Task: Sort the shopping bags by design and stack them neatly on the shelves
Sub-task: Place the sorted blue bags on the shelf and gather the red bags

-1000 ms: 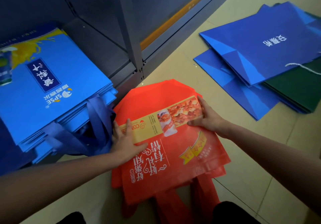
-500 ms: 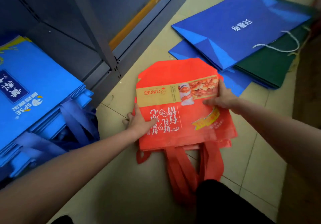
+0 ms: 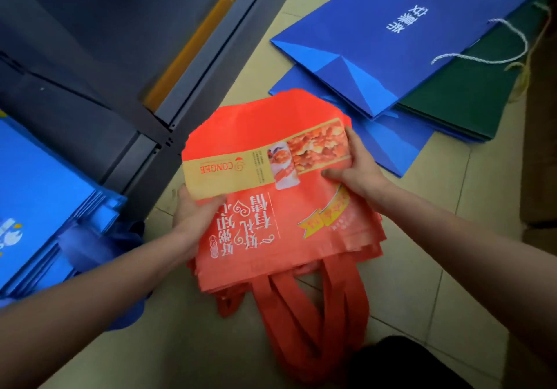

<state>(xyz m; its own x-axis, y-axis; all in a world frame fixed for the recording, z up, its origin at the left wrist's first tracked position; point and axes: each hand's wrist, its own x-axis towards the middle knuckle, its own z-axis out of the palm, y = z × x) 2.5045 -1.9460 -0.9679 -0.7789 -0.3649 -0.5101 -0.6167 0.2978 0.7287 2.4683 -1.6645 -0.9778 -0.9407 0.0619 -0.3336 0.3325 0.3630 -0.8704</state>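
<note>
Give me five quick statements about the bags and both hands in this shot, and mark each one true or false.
1. Both hands grip the stack of red bags. True: the left hand holds its left edge, the right hand its right edge.
2. The red bags' handles point toward the shelf. False: they hang toward the person.
3. A royal blue paper bag lies on the floor with a white cord handle. True.
4. The light blue bags sit on the floor tiles. False: they are stacked on the shelf.
5. A green bag lies on top of the blue paper bag. False: it lies underneath.
</note>
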